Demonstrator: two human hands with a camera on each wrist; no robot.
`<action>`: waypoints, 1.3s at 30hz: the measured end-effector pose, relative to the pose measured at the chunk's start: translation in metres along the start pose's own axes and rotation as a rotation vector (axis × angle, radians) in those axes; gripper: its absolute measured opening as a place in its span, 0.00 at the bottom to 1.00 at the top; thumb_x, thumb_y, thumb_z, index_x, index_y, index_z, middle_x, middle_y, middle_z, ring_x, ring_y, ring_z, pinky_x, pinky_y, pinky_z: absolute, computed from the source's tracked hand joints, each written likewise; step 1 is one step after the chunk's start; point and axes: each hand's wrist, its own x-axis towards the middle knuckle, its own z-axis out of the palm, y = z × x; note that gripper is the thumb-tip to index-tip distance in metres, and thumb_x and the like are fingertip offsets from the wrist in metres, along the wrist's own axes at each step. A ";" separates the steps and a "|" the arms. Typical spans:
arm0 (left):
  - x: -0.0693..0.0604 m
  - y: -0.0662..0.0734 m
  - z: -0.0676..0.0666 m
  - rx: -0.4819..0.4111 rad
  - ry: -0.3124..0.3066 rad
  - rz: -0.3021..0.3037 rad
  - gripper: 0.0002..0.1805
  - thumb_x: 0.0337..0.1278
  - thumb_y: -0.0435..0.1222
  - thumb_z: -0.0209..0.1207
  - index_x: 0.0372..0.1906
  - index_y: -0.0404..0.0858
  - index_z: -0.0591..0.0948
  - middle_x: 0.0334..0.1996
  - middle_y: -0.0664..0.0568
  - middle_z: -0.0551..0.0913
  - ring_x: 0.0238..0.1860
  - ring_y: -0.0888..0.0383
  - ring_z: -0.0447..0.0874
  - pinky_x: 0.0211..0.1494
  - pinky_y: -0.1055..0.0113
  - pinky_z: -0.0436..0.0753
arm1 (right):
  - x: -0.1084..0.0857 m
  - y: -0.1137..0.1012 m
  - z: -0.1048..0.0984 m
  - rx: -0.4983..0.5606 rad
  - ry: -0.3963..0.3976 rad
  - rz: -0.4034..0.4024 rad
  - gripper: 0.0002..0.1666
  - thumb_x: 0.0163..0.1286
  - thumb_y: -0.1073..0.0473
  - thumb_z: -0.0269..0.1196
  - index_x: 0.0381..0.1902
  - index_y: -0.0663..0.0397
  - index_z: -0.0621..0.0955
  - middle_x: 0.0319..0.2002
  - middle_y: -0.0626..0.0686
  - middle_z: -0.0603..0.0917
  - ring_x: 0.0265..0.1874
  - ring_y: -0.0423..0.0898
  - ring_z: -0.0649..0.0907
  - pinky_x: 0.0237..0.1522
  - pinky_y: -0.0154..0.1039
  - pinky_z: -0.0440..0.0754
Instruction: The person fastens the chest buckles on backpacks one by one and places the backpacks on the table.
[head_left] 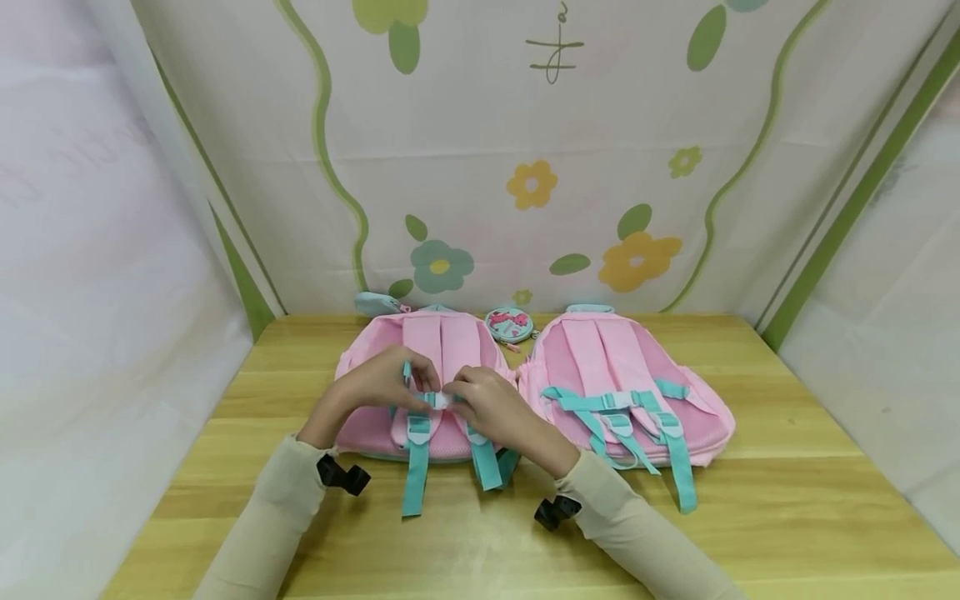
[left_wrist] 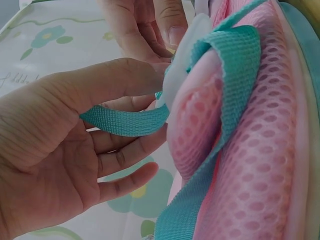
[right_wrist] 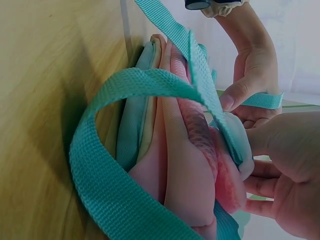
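Observation:
A pink backpack (head_left: 367, 342) with mesh back panel and teal straps lies back side up on the table, left of a similar one. Both hands meet over a small white buckle (head_left: 442, 401) on its teal chest strap. My left hand (head_left: 390, 379) pinches the strap at the buckle's left side; a loose end of teal webbing (left_wrist: 127, 121) passes between its fingers. My right hand (head_left: 491, 404) pinches the buckle's right side. Fingers partly hide the buckle, so I cannot tell whether it is joined. A white strap adjuster (right_wrist: 240, 145) sits close to the right hand.
The second pink backpack (head_left: 551, 367) lies at the right, its white chest buckle (head_left: 618, 400) joined. A round teal pouch (head_left: 509, 323) rests between the bags; another light blue pouch (head_left: 375, 303) is behind the left one. A floral cloth (head_left: 465, 125) hangs at the table's (head_left: 480, 542) back edge.

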 end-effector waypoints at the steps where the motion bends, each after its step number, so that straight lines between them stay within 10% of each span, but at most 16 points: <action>1: 0.000 0.000 0.000 0.000 -0.003 -0.005 0.10 0.47 0.32 0.76 0.36 0.40 0.88 0.33 0.54 0.88 0.37 0.57 0.83 0.43 0.68 0.84 | 0.000 0.000 0.000 -0.002 -0.002 0.002 0.10 0.68 0.62 0.69 0.47 0.57 0.88 0.39 0.52 0.86 0.38 0.46 0.84 0.43 0.38 0.83; 39: 0.000 -0.005 0.004 -0.016 -0.055 -0.034 0.10 0.50 0.33 0.75 0.37 0.40 0.86 0.34 0.53 0.86 0.37 0.57 0.82 0.43 0.68 0.84 | -0.001 0.007 -0.002 -0.001 -0.055 -0.061 0.13 0.66 0.58 0.72 0.47 0.55 0.88 0.40 0.50 0.86 0.42 0.46 0.84 0.48 0.40 0.82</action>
